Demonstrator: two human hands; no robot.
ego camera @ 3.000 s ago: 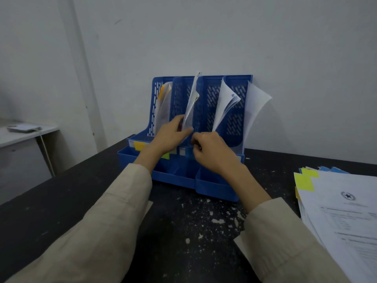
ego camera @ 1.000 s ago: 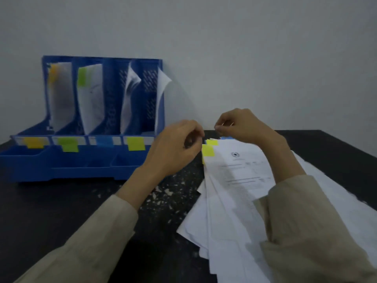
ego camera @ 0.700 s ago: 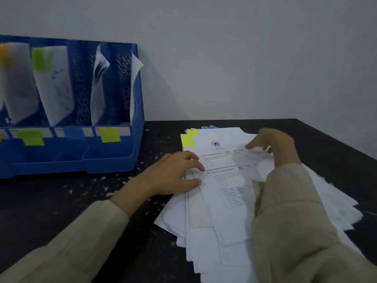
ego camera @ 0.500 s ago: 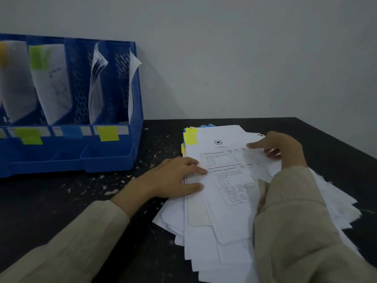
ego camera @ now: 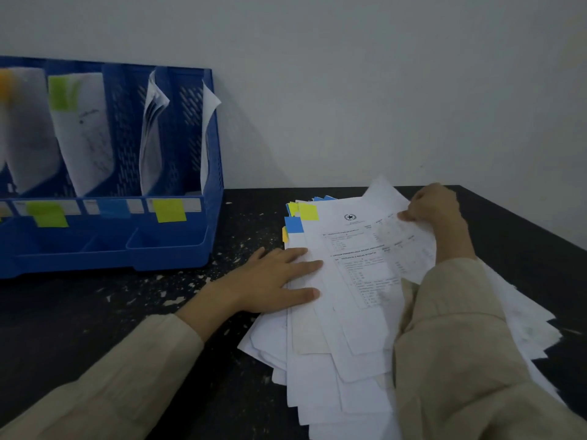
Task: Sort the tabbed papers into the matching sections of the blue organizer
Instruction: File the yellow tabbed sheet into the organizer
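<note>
Left hand (ego camera: pixel 279 277) laid flat, fingers straight, pressing the loose pile of white tabbed papers (ego camera: pixel 343 328) on the black speckled table (ego camera: pixel 95 312). Right hand (ego camera: pixel 435 204) pinching the top printed sheet (ego camera: pixel 359 249) at its far right edge. Blue plastic slotted organizer (ego camera: pixel 165 249) standing well left against the wall

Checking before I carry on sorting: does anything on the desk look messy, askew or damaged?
The paper stack is fanned out crooked, not squared. Pale flecks speckle the black table beside the blue organizer, like chipped paint. Filed sheets curl over at the top.
</note>
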